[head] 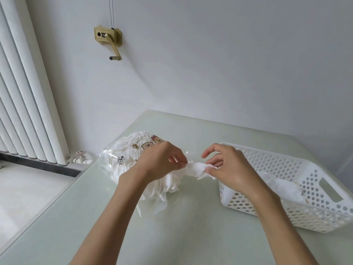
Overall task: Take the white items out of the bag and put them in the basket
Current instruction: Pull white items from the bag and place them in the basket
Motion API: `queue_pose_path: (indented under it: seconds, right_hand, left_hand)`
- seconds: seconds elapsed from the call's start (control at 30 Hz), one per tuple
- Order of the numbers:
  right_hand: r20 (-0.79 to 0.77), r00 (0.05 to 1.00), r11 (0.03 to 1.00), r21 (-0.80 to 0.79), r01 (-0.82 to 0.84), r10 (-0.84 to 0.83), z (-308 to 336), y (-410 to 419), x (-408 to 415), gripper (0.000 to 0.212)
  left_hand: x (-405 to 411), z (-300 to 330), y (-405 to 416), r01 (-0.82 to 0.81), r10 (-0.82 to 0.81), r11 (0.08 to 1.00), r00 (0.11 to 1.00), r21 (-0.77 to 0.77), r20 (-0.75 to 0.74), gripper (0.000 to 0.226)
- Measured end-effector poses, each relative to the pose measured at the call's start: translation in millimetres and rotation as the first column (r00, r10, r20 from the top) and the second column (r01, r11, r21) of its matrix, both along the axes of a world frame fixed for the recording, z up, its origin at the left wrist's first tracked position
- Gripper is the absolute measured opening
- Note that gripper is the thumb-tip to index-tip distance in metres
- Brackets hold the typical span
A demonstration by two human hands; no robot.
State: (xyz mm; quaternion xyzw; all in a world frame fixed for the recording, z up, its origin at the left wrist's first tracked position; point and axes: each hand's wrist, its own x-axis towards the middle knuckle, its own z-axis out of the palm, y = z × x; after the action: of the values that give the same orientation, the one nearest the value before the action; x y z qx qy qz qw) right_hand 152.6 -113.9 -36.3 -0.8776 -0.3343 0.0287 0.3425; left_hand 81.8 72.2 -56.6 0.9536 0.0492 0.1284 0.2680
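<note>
While the left hand (162,161) pinches one end of a crumpled white item (196,169), the right hand (227,167) pinches its other end, index finger raised. This item hangs between the clear plastic bag (124,159), which holds more white items, and the perforated white basket (298,188). Another white item (286,188) lies inside the basket. Both containers rest on the pale green table (95,217).

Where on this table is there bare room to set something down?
The near part of the table between the forearms is bare, as is the far strip behind the bag and basket. Between those two it is crowded: the left hand and right hand pinch a white item there.
</note>
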Motion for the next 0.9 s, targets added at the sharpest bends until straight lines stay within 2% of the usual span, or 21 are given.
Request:
queue_pose_path:
  seconds: [0.07, 0.2, 0.23, 0.3, 0.37, 0.43, 0.5, 0.6, 0.67, 0.7, 0.77, 0.9]
  right_hand:
    - [0.009, 1.000, 0.999, 0.042, 0.015, -0.016, 1.3, -1.2, 1.6, 0.021]
    - [-0.065, 0.996, 0.988, 0.150, -0.046, 0.056, -2.0, 2.7, -0.4, 0.014]
    - [-0.098, 0.992, 0.982, 0.182, -0.055, 0.074, -3.0, 4.5, -0.5, 0.014]
    - [-0.130, 0.989, 0.968, 0.248, -0.039, 0.073, -4.7, 8.7, -0.2, 0.010]
    - [-0.112, 0.993, 0.950, 0.313, -0.005, 0.042, -7.9, 12.3, 1.7, 0.007]
    - [-0.096, 0.995, 0.932, 0.360, 0.039, -0.004, -10.6, 14.5, 3.8, 0.009]
    - [-0.130, 0.991, 0.920, 0.387, 0.066, -0.016, -9.0, 13.6, 5.2, 0.013]
    - [-0.283, 0.953, 0.942, 0.336, -0.010, 0.111, -3.0, 11.3, 2.0, 0.029]
    - [-0.210, 0.973, 0.956, 0.291, -0.031, 0.096, -6.0, 14.2, 1.2, 0.031]
    - [-0.161, 0.985, 0.948, 0.318, -0.003, 0.057, -7.6, 16.4, 1.3, 0.023]
    - [-0.171, 0.985, 0.895, 0.441, 0.073, 0.004, -6.9, 18.2, 1.5, 0.006]
    - [-0.304, 0.953, 0.767, 0.612, 0.193, 0.003, 3.0, 9.0, 0.8, 0.012]
  left_hand:
    - [-1.3, 1.7, 1.5, 0.026, -0.026, 0.999, 1.000, -0.039, -0.006, 0.011]
    - [-0.5, 6.1, -5.6, 0.099, -0.097, 0.992, 0.995, -0.080, 0.035, 0.045]
    - [0.3, 6.6, -7.4, 0.092, -0.087, 0.992, 0.994, -0.080, 0.061, 0.045]
    - [2.9, 4.7, -8.8, 0.090, -0.081, 0.991, 0.992, -0.101, 0.097, 0.031]
    - [5.2, 0.7, -7.4, 0.132, -0.115, 0.975, 0.988, -0.177, 0.106, 0.017]
    - [7.2, -1.2, -4.2, 0.160, -0.136, 0.953, 0.985, -0.259, 0.110, 0.013]
    - [6.3, -1.3, -1.1, 0.149, -0.117, 0.940, 0.986, -0.307, 0.119, 0.018]
    - [2.9, 1.9, 5.0, 0.095, -0.051, 0.932, 0.990, -0.349, 0.132, 0.028]
    - [-0.5, 7.3, 5.4, 0.099, -0.049, 0.914, 0.990, -0.394, 0.136, 0.033]
    - [-1.5, 10.5, 4.4, 0.100, -0.045, 0.905, 0.989, -0.413, 0.140, 0.034]
    - [-3.0, 16.1, 1.1, 0.079, -0.003, 0.891, 0.986, -0.447, 0.168, 0.033]
    - [-7.9, 23.8, 3.2, 0.004, 0.170, 0.842, 0.947, -0.540, 0.272, 0.026]
